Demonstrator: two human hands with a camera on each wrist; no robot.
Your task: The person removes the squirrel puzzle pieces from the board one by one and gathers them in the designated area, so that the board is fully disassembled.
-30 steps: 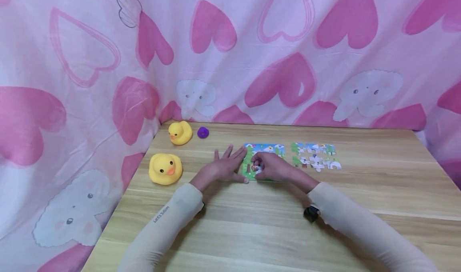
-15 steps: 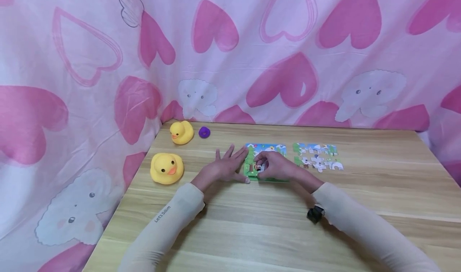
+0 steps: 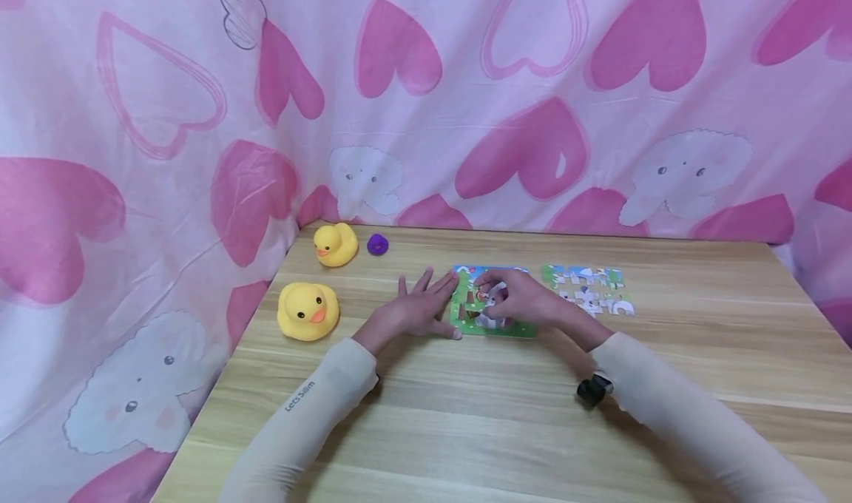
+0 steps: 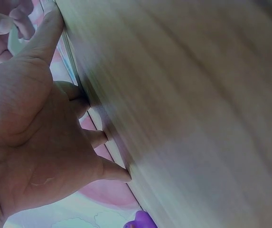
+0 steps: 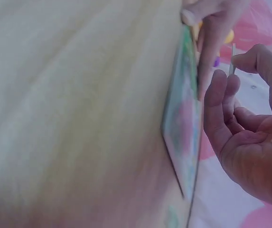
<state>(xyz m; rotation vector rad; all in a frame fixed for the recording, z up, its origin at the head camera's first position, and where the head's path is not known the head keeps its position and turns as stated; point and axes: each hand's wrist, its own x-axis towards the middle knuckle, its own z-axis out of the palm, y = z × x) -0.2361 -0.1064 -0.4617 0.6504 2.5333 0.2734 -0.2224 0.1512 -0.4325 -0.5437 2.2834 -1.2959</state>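
In the head view a colourful jigsaw puzzle board (image 3: 526, 331) lies flat on the wooden table. My left hand (image 3: 418, 308) rests along its left edge, fingers spread and fairly straight; the left wrist view shows the fingertips (image 4: 121, 175) down on the table. Above the board, my right hand (image 3: 522, 296) pinches a thin puzzle piece (image 5: 233, 59) between thumb and fingers. In the right wrist view that piece stands edge-on, clear of the board, so its picture cannot be read. The right hand covers part of the board's upper right in the head view.
Several loose puzzle pieces (image 3: 614, 305) lie in two rows right of the board. Two yellow rubber ducks (image 3: 308, 312) and a small purple duck (image 3: 377, 245) sit on the left of the table (image 3: 459, 429). A pink heart-patterned curtain (image 3: 426, 140) hangs behind and at the left.
My right hand has lifted off the lower middle of the board and shifted slightly right and back, with a puzzle piece in its fingers. The left hand stays in place.
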